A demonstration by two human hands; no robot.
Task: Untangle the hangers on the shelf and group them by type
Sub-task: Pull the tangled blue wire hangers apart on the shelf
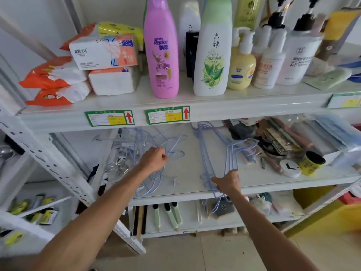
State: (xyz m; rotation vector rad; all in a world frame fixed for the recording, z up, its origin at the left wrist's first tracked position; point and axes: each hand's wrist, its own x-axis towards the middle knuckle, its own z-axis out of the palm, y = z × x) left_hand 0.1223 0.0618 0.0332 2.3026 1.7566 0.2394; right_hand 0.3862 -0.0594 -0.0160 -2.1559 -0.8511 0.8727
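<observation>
On the white middle shelf [185,184] lie two heaps of hangers. A tangle of pale blue wire hangers [175,145] sits left of centre, with silver clip hangers [119,159] further left. My left hand [154,159] has its fingers curled round wires of that tangle. To the right, a neat stack of blue wire hangers [230,153] lies with its hooks pointing right. My right hand [227,181] grips the near end of this stack at the shelf's front edge, where some wires hang over the lip.
A yellow jar [310,163], a white round lid [290,168] and loose clutter [277,137] fill the shelf's right side. Shampoo and lotion bottles [161,47] and tissue packs [103,51] stand on the shelf above. Brushes [172,216] lie on the shelf below.
</observation>
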